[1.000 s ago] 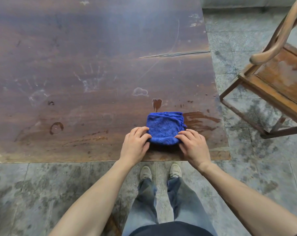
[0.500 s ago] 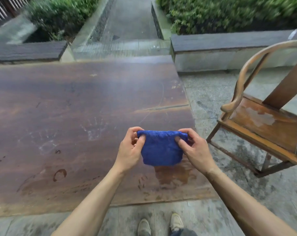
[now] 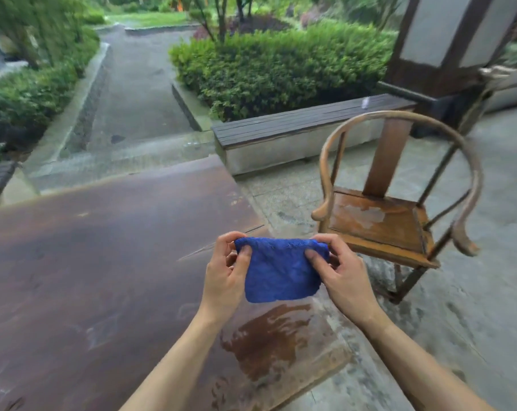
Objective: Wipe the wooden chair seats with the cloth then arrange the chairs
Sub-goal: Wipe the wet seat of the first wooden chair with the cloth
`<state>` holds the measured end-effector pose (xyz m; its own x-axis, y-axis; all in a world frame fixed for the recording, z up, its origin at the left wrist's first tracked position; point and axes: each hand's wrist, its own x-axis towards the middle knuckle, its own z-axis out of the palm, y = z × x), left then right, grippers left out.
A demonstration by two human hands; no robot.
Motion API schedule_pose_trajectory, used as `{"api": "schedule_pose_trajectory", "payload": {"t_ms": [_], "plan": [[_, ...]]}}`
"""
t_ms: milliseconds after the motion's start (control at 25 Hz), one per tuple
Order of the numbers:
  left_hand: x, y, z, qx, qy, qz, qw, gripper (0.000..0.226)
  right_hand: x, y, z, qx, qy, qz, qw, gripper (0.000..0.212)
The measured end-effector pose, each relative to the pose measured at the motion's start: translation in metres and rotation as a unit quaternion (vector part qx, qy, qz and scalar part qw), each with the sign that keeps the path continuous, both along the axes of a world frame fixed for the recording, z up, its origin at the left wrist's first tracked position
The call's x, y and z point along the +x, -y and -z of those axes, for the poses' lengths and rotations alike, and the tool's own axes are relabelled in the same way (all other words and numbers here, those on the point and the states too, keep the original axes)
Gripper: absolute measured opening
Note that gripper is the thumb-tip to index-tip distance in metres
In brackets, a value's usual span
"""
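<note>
Left hand (image 3: 224, 280): pinches the left top corner of the cloth (image 3: 281, 271), thumb in front.
Right hand (image 3: 344, 277): pinches the right top corner likewise.
Cloth: blue, folded, hanging between the 2 hands above the table's (image 3: 88, 277) near right corner.
Chair (image 3: 381, 221): 1 in view, right of the table, seat blotched and unwiped.
Risk: the fold may fall open in transit, since only the top edge is pinched.
Writing: none legible.

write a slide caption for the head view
Both hands hold a folded blue cloth beside a round-backed wooden chair.
</note>
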<state>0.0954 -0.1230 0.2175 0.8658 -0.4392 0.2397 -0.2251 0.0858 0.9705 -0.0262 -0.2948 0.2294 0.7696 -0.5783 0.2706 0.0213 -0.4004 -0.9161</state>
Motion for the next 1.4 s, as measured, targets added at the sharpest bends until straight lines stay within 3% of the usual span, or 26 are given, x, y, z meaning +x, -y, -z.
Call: {"api": "schedule_pose_trajectory", "payload": {"t_ms": [320, 400, 760, 920, 1040, 1400], "plan": [[-0.057, 0.143, -0.004, 0.012, -0.007, 0.161, 0.987, 0.034, -0.102, 0.096, -0.005, -0.001, 0.017, 0.182, 0.983, 0.021], [-0.073, 0.183, -0.005, 0.015, 0.002, 0.19, 0.982, 0.026, -0.123, 0.125, -0.007, 0.002, 0.025, 0.208, 0.978, 0.021], [-0.132, 0.339, -0.009, 0.006, 0.009, 0.194, 0.981, 0.024, -0.184, 0.276, -0.014, 0.003, 0.029, 0.222, 0.975, 0.024], [-0.127, 0.382, -0.007, 0.016, 0.006, 0.171, 0.985, 0.016, -0.179, 0.327, -0.008, -0.003, 0.015, 0.198, 0.98, 0.02], [-0.108, 0.406, -0.002, 0.042, 0.01, 0.15, 0.988, 0.027, -0.16, 0.358, -0.001, -0.021, 0.0, 0.182, 0.983, 0.021], [-0.006, 0.494, 0.041, 0.068, 0.023, 0.102, 0.992, 0.029, -0.054, 0.451, 0.029, -0.079, -0.049, 0.187, 0.978, 0.012]]}}
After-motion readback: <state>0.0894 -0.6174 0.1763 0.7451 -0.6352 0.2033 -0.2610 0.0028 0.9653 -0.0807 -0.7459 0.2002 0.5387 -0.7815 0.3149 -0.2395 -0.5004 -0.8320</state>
